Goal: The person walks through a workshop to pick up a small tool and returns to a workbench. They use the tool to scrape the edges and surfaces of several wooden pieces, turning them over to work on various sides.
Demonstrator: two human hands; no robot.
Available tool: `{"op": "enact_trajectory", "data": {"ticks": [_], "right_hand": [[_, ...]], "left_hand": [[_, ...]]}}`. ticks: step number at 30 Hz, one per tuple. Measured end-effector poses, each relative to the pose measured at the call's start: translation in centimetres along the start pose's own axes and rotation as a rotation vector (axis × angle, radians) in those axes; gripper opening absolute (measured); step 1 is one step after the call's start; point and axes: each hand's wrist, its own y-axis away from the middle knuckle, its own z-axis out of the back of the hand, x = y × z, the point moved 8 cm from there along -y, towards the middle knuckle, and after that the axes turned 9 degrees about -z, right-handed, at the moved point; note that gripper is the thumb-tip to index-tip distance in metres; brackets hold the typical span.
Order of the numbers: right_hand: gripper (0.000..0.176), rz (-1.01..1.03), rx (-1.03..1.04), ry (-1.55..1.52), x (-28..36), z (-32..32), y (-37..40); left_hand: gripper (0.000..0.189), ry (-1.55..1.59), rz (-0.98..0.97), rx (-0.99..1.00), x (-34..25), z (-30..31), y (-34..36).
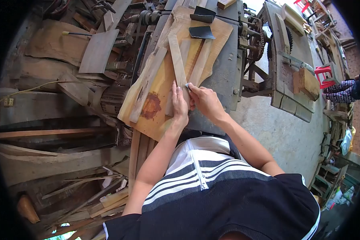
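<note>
A long pale wooden strip (177, 60) lies at a slant over a wide, rough-edged board. My left hand (181, 106) is against the strip's left side near its lower end, fingers fairly straight, steadying it; its palm side is hidden. On the right, my right hand (206, 101) is closed, thumb and fingers pinching a small blue-grey piece (187, 85) that looks like sandpaper, against the strip. Farther up the board lie two dark curled sheets of sandpaper (202, 33). Other strips, one on the left (150, 84) and one on the right (201, 60), rest on the same board.
The yellowish board (164, 120) sits on a grey metal machine table (224, 76). To the right stands a saw bench with a toothed blade (290, 40) and a wooden block (306, 84). A motor (112, 100) and scrap timber (108, 200) are on the left.
</note>
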Motion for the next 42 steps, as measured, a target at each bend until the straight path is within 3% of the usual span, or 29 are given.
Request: {"op": "enact_trajectory", "data": {"ticks": [3, 5, 7, 10, 11, 13, 16, 18, 20, 24, 26, 32, 36, 39, 41, 42], "right_hand": [[0.029, -0.012, 0.02, -0.091, -0.6, -0.8, -1.1], [0.03, 0.013, -0.112, -0.061, -0.6, -0.8, -0.7], [0.031, 0.046, -0.136, -0.029, -0.5, -1.1, 0.2], [0.031, 0.025, -0.103, -0.057, -0.3, -0.9, -0.4], [0.031, -0.012, -0.047, -0.109, -0.5, -0.9, -0.8], [0.031, -0.002, -0.076, -0.068, -0.1, -0.8, -0.7], [0.031, 0.042, -0.121, 0.024, 0.2, -1.0, 0.6], [0.03, 0.066, -0.138, 0.081, 0.3, -1.0, 0.7], [0.033, -0.005, -0.087, -0.052, -0.3, -0.8, -0.4], [0.034, -0.019, -0.172, -0.077, -0.7, -0.6, -2.0], [0.036, 0.109, -0.163, 0.095, 0.6, -0.5, 0.2], [0.036, -0.029, -0.166, -0.034, -0.3, 0.1, -1.8], [0.037, 0.065, -0.149, 0.034, -0.4, -0.9, 0.2], [0.036, 0.041, -0.155, -0.014, -0.3, -0.3, 0.0], [0.034, -0.271, -0.021, -0.437, -1.2, -0.6, -0.9], [0.034, -0.266, -0.021, -0.438, -2.0, -1.1, -0.7]], "left_hand": [[0.055, -0.005, 0.092, 0.01, 0.3, 0.4, -0.1], [0.054, -0.01, 0.159, 0.032, 1.4, 0.5, -0.2], [0.056, -0.081, -0.106, 0.009, 1.4, 1.3, -1.1], [0.056, -0.153, -0.138, 0.001, 2.0, 1.6, -1.4], [0.056, -0.147, -0.139, -0.003, 2.0, 1.6, -1.5], [0.057, -0.026, 0.063, 0.05, 2.1, 1.0, -1.2], [0.057, -0.06, -0.118, 0.007, 1.0, 1.0, -1.0], [0.057, -0.032, -0.076, 0.023, 1.2, 1.3, -1.0], [0.057, 0.006, -0.028, 0.044, 1.7, 0.8, -0.7], [0.058, -0.012, -0.122, 0.067, 1.3, 0.4, -0.4], [0.059, 0.003, -0.114, 0.051, 1.9, 0.6, -0.7], [0.058, -0.014, -0.105, 0.035, 0.0, -0.3, 0.4], [0.057, 0.026, -0.115, 0.036, 1.1, 0.2, -0.1], [0.057, 0.019, -0.111, 0.043, 1.4, 0.2, 0.0], [0.057, -0.039, -0.118, 0.054, 0.6, -0.1, 0.3], [0.057, -0.04, -0.124, 0.054, 0.6, 0.0, 0.1]]}}
